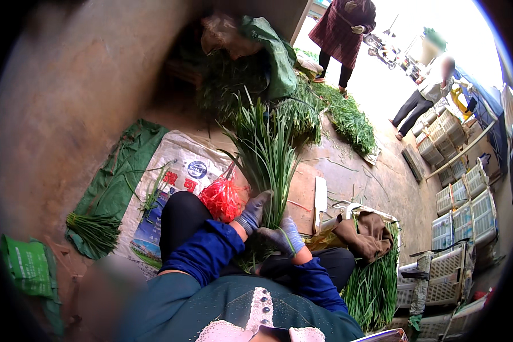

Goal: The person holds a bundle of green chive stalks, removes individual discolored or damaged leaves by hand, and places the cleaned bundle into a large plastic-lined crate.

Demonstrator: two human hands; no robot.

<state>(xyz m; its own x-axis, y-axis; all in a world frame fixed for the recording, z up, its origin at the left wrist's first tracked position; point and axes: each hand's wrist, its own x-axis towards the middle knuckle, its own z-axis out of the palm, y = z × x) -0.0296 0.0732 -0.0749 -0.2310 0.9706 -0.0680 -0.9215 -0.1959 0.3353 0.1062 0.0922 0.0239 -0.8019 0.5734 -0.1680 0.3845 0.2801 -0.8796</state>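
Observation:
A thick bunch of garlic chives (268,154) stands upright in front of me, its long flat leaves fanning out at the top. My left hand (253,213), in a grey glove, is closed round its lower part from the left. From the right, my right hand (285,235), gloved too, is closed about the same bunch near its base. The lowest stems are partly hidden by my hands. Just left of my left hand lies a tangle of red plastic strips (224,198) by my knee. Some loose greens (253,253) lie in my lap.
A printed sack (179,162) and green cloth (111,176) with a chive bundle (94,232) lie left. On the right stands a basket of chives (373,290) with a brown cloth (366,235). Chive heaps (347,117), plastic crates (479,214) and two people (345,28) are beyond.

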